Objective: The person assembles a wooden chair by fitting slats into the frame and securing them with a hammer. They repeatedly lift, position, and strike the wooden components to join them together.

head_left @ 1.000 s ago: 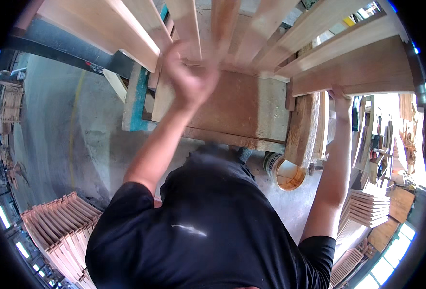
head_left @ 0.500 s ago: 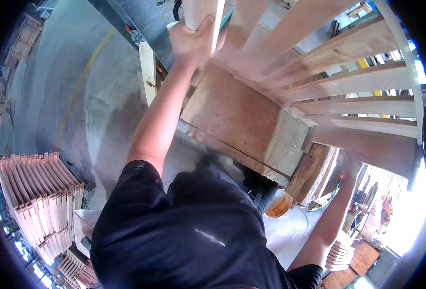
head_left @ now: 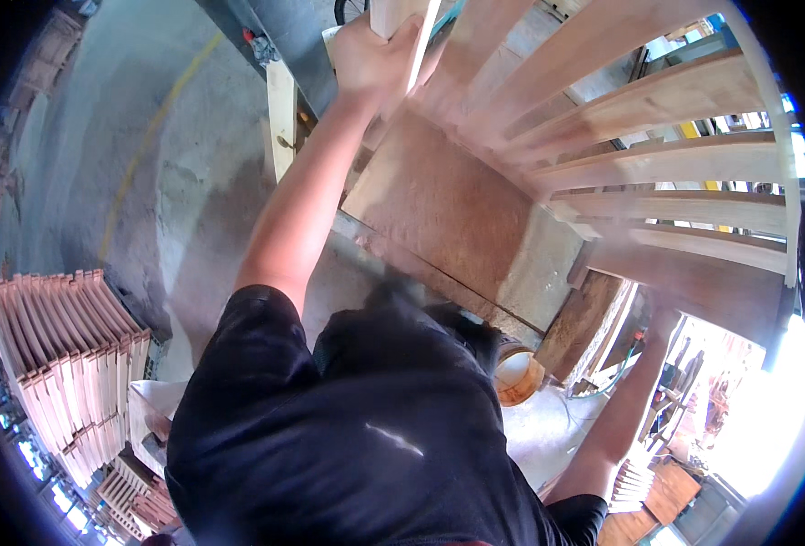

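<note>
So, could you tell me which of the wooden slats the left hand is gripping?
The left hand grips the leftmost slat, at the top edge of the view; the other slats fan out to its right, untouched.

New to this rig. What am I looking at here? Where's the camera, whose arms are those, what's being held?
There is no robot here: a person works with bare hands, and the single view comes from a wide fisheye camera worn on the head, looking down. That is why straight boards look bent near the rim and the person's own black shirt fills the lower middle.

The left hand reaches up and grips a pale wooden slat near the top edge. The right arm stretches out to the lower right; the right hand is blurred against the slatted wooden frame, so I cannot tell its grip.

Under the frame sits a brown board. On the concrete floor are a stack of wooden pieces at the left and a round bucket near the middle.
</note>
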The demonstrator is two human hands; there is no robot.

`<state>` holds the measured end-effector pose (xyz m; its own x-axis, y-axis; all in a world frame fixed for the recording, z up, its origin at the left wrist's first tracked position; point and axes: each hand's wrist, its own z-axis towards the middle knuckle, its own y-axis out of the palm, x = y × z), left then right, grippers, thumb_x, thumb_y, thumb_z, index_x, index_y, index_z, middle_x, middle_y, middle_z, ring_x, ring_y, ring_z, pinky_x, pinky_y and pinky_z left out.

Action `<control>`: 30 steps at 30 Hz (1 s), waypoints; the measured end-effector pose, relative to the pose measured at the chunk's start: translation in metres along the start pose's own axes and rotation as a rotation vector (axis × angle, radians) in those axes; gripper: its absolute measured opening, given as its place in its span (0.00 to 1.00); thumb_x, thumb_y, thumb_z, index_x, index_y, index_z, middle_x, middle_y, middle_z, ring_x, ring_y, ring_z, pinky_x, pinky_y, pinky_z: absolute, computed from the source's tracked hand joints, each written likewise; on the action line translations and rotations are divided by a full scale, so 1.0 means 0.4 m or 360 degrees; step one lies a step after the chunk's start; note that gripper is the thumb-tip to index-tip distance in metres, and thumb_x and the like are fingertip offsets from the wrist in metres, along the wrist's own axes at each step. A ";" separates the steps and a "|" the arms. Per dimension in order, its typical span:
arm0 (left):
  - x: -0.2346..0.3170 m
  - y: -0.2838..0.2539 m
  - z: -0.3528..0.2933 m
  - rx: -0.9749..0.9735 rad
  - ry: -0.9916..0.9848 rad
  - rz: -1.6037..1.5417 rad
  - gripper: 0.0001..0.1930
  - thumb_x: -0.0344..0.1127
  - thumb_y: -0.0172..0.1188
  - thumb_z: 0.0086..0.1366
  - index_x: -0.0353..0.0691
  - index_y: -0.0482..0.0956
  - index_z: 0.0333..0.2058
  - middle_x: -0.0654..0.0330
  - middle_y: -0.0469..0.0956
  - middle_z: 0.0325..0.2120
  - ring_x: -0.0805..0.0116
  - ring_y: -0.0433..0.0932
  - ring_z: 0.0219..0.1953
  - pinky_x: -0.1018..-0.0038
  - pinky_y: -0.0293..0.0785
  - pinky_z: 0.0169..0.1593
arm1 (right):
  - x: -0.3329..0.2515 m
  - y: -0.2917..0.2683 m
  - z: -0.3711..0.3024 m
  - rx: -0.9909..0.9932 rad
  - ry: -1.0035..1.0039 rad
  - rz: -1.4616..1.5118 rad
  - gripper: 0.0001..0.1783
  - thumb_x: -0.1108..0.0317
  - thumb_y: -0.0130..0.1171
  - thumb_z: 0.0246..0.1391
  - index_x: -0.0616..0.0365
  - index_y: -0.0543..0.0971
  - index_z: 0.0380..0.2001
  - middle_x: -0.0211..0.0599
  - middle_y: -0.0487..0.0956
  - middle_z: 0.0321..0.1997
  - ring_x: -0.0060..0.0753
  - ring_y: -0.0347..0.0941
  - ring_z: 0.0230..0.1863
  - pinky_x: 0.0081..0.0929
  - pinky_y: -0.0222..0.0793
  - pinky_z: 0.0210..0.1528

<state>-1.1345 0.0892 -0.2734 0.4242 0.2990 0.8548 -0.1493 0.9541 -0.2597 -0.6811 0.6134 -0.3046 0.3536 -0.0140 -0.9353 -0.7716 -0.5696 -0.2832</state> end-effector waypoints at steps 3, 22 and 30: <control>0.009 -0.007 -0.002 -0.0049 0.0001 -0.0046 0.19 0.43 0.70 0.61 0.29 0.84 0.40 0.47 0.86 0.31 0.59 0.87 0.36 0.68 0.80 0.39 | 0.016 -0.002 -0.006 0.0007 -0.0190 -0.0462 0.28 0.65 0.52 0.69 0.72 0.62 0.65 0.53 0.69 0.64 0.52 0.72 0.62 0.45 0.74 0.66; 0.011 -0.023 -0.007 -0.0096 -0.0024 0.0177 0.23 0.48 0.67 0.60 0.29 0.84 0.39 0.42 0.85 0.31 0.51 0.87 0.37 0.64 0.81 0.40 | 0.025 -0.019 0.005 -0.0110 -0.0196 0.0018 0.30 0.60 0.52 0.69 0.61 0.62 0.68 0.47 0.71 0.66 0.50 0.72 0.64 0.49 0.72 0.65; 0.012 -0.020 -0.006 -0.0094 -0.0100 0.0103 0.23 0.48 0.68 0.60 0.28 0.84 0.39 0.44 0.85 0.31 0.52 0.87 0.36 0.64 0.81 0.40 | 0.040 -0.026 0.011 -0.0005 -0.0156 -0.0050 0.27 0.62 0.56 0.67 0.60 0.67 0.65 0.44 0.75 0.62 0.46 0.75 0.60 0.47 0.73 0.63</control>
<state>-1.1290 0.0831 -0.2682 0.3580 0.3601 0.8615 -0.1208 0.9328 -0.3397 -0.6698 0.6226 -0.3175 0.3240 0.0839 -0.9423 -0.7594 -0.5709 -0.3119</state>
